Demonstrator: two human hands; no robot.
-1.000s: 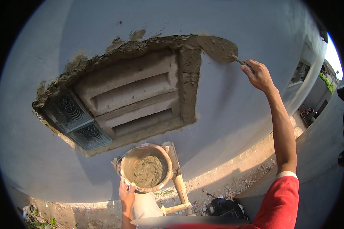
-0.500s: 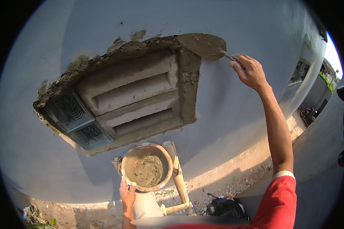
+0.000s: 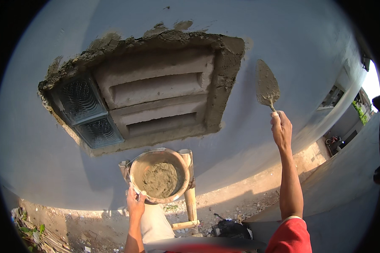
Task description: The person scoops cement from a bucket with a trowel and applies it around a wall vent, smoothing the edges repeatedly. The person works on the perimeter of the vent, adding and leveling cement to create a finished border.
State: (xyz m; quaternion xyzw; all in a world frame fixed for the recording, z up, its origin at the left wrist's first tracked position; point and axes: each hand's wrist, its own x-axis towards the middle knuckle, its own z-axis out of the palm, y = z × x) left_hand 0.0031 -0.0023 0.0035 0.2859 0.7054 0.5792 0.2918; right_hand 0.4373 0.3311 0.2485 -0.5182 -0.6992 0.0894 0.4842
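My right hand [image 3: 282, 128] is closed round the handle of a mortar-smeared pointed trowel [image 3: 267, 84], its blade tilted upward and apart from the wall. My left hand [image 3: 136, 200] grips the near-left rim of a round bucket [image 3: 182, 185] with wet grey-brown mortar [image 3: 161, 179] in it. Ahead, a recess in the grey wall [image 3: 257, 25] is framed by rough fresh mortar [image 3: 230, 63]. Inside it are pale vent blocks [image 3: 160, 90] with long slots, and two patterned glass blocks [image 3: 80, 97] on the left.
Bamboo poles [image 3: 190, 194] with a crosspiece stand under and beside the bucket. Rubble and a black bag [image 3: 231, 230] lie on the ground below. Sticks and leaves [image 3: 38, 234] are heaped at the lower left. Another wall [image 3: 325, 189] runs along the right, with a motorbike [image 3: 333, 141] farther off.
My right hand has drawn the trowel off the recess's upper right corner, down and to the right, turning its blade upward. My left hand stays on the bucket; the view has shifted slightly.
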